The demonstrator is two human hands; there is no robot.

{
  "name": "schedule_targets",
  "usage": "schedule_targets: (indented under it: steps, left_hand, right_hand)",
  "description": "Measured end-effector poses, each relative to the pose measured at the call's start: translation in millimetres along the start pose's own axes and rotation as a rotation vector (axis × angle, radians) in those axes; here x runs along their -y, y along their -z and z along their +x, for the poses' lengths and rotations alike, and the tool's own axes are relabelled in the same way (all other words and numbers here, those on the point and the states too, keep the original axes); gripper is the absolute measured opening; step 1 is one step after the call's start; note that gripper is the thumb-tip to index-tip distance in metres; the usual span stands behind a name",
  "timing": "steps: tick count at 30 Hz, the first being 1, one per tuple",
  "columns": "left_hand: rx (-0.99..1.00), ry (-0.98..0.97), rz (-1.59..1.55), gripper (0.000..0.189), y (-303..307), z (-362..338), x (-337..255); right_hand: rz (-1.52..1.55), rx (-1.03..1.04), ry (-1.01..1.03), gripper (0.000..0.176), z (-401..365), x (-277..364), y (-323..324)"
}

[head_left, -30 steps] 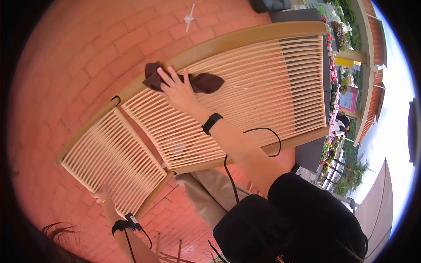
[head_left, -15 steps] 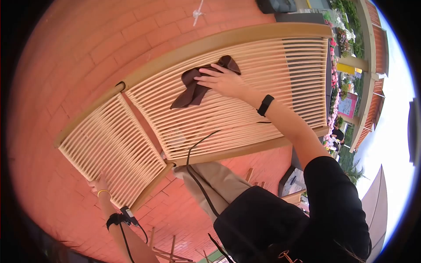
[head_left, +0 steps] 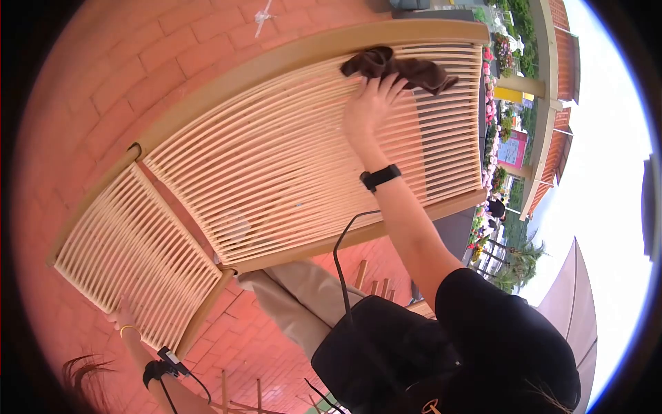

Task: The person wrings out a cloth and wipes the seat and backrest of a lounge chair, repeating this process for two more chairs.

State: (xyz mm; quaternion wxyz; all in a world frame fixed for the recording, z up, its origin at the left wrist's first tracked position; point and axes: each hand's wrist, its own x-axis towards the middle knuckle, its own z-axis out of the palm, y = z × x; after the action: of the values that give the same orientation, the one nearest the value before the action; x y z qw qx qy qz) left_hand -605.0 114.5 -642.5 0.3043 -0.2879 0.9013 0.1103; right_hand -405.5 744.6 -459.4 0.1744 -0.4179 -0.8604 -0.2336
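A slatted chair [head_left: 276, 148] with a tan frame and pale cord-like strips spans the view, tilted, its two panels joined at a gap. My right hand [head_left: 372, 107], wearing a black wristband, is at the upper part of the larger panel. Its thumb and fingers grip a bunched dark brown cloth [head_left: 410, 72] lying across the strips near the far rail. My left hand [head_left: 124, 317] is at the outer end of the smaller panel, closed round that edge, with its fingers partly behind the strips. A small black device with a cable is strapped near its wrist.
Red brick paving [head_left: 103, 138] surrounds the chair. My beige-trousered leg [head_left: 289, 297] is beside the near rail. A black cable [head_left: 338, 262] loops over that rail. Flowers [head_left: 491, 90], pillars and an umbrella [head_left: 572, 303] stand to the right.
My right hand has slid the cloth up and right across the larger panel, and the cloth has bunched lengthwise. The left hand stays at the chair's edge. The whole view has shifted a little.
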Motion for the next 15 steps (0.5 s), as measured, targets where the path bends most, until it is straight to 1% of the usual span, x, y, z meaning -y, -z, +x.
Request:
schedule_targets:
  steps: [1,3,4,5,6,7,8,10,12,13,14,15]
  left_hand:
    - [0.000,0.002,-0.002,0.102,-1,1,1]
    - [0.028,-0.015,-0.017,0.103,0,-3,-1]
    - [0.019,-0.004,-0.011,0.103,0,-6,0]
    - [0.060,-0.023,-0.031,0.105,0,-5,2]
    - [0.086,-0.034,-0.055,0.106,3,-5,3]
    - [0.073,-0.024,-0.026,0.105,2,-9,0]
    - [0.065,-0.013,0.012,0.104,4,-16,-6]
    - [0.093,-0.032,0.006,0.101,15,-39,-25]
    - [0.113,-0.021,-0.045,0.098,16,-43,-28]
    - [0.092,-0.011,-0.056,0.098,16,-40,-21]
    - [0.053,-0.212,-0.013,0.097,12,-40,-14]
    - [0.015,-0.406,0.037,0.096,12,-40,-5]
  right_hand:
    - [0.018,0.102,0.071,0.033,-34,43,1]
    - [0.240,0.360,0.209,0.035,-115,128,0]
    - [0.295,0.477,0.309,0.036,-156,172,2]
    - [0.335,0.591,0.376,0.036,-187,214,7]
    - [0.494,0.668,0.364,0.035,-216,251,7]
    - [0.579,0.970,0.340,0.033,-214,281,17]
    - [0.624,0.988,0.353,0.033,-205,304,30]
    - [1.032,1.264,-0.266,0.031,-180,321,43]
    - [1.158,1.077,-0.188,0.031,-166,309,28]
    - [1.111,1.046,-0.193,0.030,-140,292,33]
    - [1.114,0.837,-0.091,0.031,-113,268,31]
    - [0.982,0.725,-0.097,0.031,-83,244,36]
